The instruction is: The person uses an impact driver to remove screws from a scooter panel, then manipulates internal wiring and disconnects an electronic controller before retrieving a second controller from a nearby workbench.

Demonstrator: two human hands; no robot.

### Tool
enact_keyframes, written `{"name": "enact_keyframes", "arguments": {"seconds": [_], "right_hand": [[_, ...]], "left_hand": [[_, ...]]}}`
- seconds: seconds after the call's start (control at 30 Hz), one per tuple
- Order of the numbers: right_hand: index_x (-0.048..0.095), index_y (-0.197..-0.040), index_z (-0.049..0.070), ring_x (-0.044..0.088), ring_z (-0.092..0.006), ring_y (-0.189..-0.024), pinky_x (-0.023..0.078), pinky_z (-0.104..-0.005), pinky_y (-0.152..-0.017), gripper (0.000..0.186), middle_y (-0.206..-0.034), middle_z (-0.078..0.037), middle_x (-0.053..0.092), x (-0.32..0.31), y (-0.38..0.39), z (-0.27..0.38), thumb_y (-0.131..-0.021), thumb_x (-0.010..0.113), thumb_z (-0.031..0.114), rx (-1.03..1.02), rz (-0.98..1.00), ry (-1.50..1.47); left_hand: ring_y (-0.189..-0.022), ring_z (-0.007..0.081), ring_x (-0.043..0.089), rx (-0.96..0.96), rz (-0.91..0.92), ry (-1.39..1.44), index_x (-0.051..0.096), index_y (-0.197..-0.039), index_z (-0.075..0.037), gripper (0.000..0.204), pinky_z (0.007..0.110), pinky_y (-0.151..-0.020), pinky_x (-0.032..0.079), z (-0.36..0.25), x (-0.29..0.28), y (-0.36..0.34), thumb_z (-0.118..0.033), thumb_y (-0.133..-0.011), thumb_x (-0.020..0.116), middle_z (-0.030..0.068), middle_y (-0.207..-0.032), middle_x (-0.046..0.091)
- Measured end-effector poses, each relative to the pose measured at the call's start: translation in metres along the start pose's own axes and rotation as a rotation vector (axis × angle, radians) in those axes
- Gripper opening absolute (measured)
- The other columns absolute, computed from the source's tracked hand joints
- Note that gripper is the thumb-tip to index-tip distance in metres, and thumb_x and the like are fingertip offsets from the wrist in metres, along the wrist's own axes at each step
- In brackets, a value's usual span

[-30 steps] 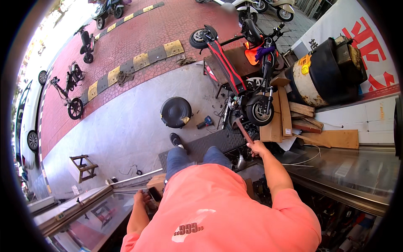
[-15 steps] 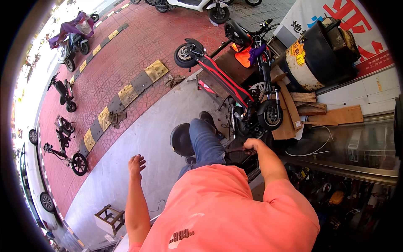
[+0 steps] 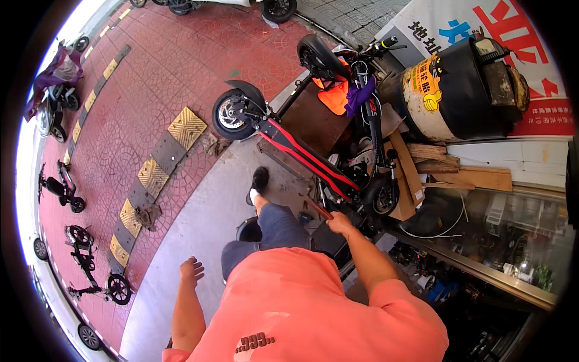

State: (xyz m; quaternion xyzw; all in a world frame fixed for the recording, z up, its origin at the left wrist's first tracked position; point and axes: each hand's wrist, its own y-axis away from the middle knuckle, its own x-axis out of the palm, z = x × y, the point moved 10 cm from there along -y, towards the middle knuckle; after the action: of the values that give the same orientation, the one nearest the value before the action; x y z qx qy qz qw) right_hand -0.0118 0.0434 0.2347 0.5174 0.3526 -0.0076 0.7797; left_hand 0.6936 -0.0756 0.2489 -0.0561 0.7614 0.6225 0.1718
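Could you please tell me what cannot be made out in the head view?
Head view, now:
Far end of the slim reddish-brown handle in the right hand: too small and blurred among dark parts.
Most of the round black seat: hidden by the person's blue denim-clad legs.
Far side of the white car: cut off by the dark lens rim.

Scooter (image 3: 310, 160) ahead, barrel (image 3: 469, 96) to its right

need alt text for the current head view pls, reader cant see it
A person in a coral shirt holds a reddish-brown tool handle in their right grip, near a black-and-red scooter; the left grip is open. Red paving lies at left, a black-and-white drum at upper right.
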Motion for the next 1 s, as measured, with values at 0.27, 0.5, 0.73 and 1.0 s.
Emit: {"name": "enact_keyframes", "arguments": {"seconds": [0.27, 0.5, 0.73, 1.0], "right_hand": [[0.076, -0.113, 0.007, 0.072, -0.0296, -0.077, 0.056, -0.0417, -0.071, 0.032, -0.089, -0.016, 0.074, -0.031, -0.009, 0.013, -0.089, 0.074, 0.029, 0.165, 0.134, -0.088], [0.073, -0.117, 0.007, 0.069, -0.0413, -0.109, 0.054, -0.0481, -0.092, 0.036, -0.11, -0.022, 0.074, 0.003, -0.011, 0.055, -0.09, 0.072, 0.031, 0.201, 0.396, 0.03], [0.072, -0.117, 0.005, 0.072, -0.0371, -0.1, 0.055, -0.0446, -0.088, 0.038, -0.104, -0.02, 0.075, -0.058, -0.023, 0.084, -0.09, 0.071, 0.03, 0.192, -0.007, 0.011], [0.072, -0.116, 0.007, 0.072, -0.0367, -0.101, 0.054, -0.0448, -0.087, 0.033, -0.102, -0.02, 0.074, 0.011, -0.011, 0.092, -0.093, 0.068, 0.03, 0.398, 0.403, -0.234]], "left_hand": [[-0.098, 0.0277, 0.069, 0.097, 0.063, -0.065, 0.059, -0.131, -0.005, 0.046, 0.048, -0.081, 0.055, -0.169, 0.046, 0.003, -0.038, -0.1, 0.059, 0.0137, -0.117, 0.07], [-0.093, 0.0238, 0.068, 0.176, 0.12, -0.211, 0.063, -0.129, -0.004, 0.045, 0.044, -0.079, 0.055, -0.312, 0.082, -0.023, -0.038, -0.099, 0.061, 0.0104, -0.112, 0.07], [-0.08, 0.0153, 0.064, 0.249, 0.1, -0.339, 0.069, -0.117, -0.001, 0.036, 0.033, -0.061, 0.051, -0.415, 0.114, -0.083, -0.029, -0.096, 0.061, 0.0046, -0.094, 0.068], [-0.094, 0.0416, 0.067, 1.072, -0.098, -0.894, 0.071, -0.1, 0.0, 0.023, 0.05, -0.087, 0.053, -0.6, 0.248, -0.015, -0.019, -0.088, 0.07, 0.0187, -0.1, 0.072]]}}
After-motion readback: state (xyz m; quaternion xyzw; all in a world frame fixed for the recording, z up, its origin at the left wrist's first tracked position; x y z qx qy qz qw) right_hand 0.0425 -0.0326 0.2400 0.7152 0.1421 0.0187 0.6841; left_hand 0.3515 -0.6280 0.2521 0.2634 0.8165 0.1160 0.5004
